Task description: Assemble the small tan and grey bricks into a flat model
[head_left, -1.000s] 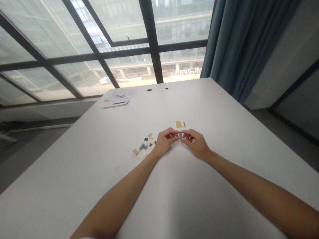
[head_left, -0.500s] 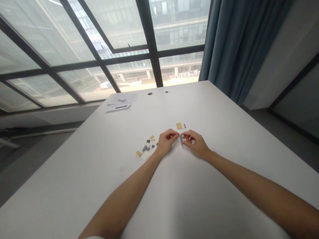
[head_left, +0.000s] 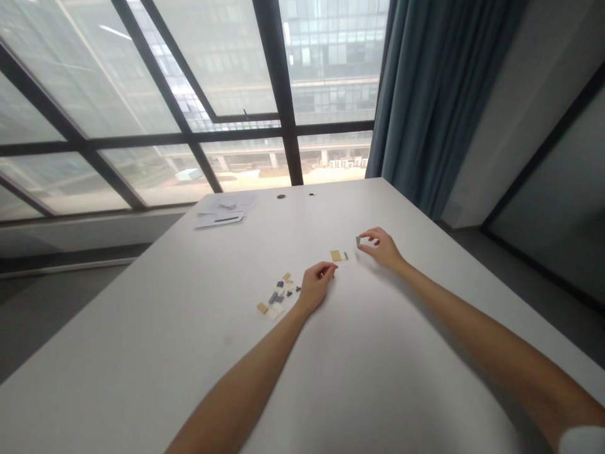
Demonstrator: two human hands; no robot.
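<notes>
Between the thumb and fingertips of my right hand (head_left: 384, 248) is a small grey building-block piece (head_left: 358, 241), raised a little above the table. My left hand (head_left: 316, 285) rests nearer me, its thumb and fingers pinched together; whatever they hold, if anything, is too small to make out. Just beyond the left fingertips lies a tan block plate (head_left: 335, 255), with a white and dark grey part (head_left: 345, 256) at its right side. To the left of my left hand several loose pieces are scattered, including a grey piece (head_left: 273, 297), a tan piece (head_left: 262, 308) and a black piece (head_left: 290, 294).
A large white table (head_left: 189, 321) spreads out around the pieces. Papers (head_left: 220, 219) lie at its far left corner, and a dark round disc (head_left: 281, 197) sits near the far edge. Beyond stand windows and a blue curtain (head_left: 430, 107).
My hands have moved apart. The right hand has gone right and away from me with the grey piece, while the left stays near its place, still pinched. The camera view has tilted up slightly.
</notes>
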